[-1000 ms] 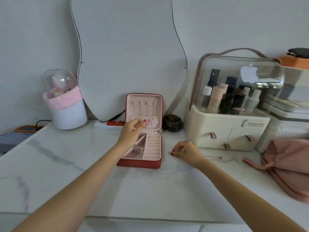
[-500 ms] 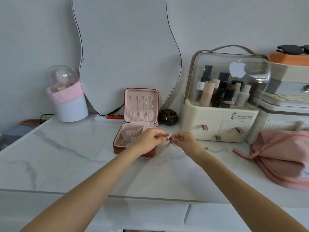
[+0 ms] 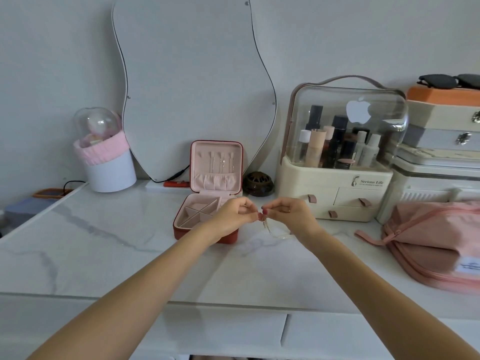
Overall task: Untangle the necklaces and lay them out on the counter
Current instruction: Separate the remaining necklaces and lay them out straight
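Observation:
A thin gold necklace chain (image 3: 268,228) hangs in a small tangle between my two hands, just above the white marble counter (image 3: 109,245); its lower end trails onto the counter under my right wrist. My left hand (image 3: 235,215) pinches the chain from the left and my right hand (image 3: 288,213) pinches it from the right, fingertips almost touching. Behind my left hand stands the open red jewellery box (image 3: 207,203) with a pink lining. More chains hang inside its raised lid (image 3: 217,165).
A wavy mirror (image 3: 192,81) leans on the wall behind the box. A cosmetics organiser (image 3: 337,162) and stacked boxes (image 3: 441,126) fill the right back. A pink pouch (image 3: 436,242) lies at the right, a white pot (image 3: 109,165) at the left, a dark round burner (image 3: 258,183) by the box.
My left hand left the jewellery box and came to meet my right hand. Both hands now pinch the chain and have lifted it off the counter.

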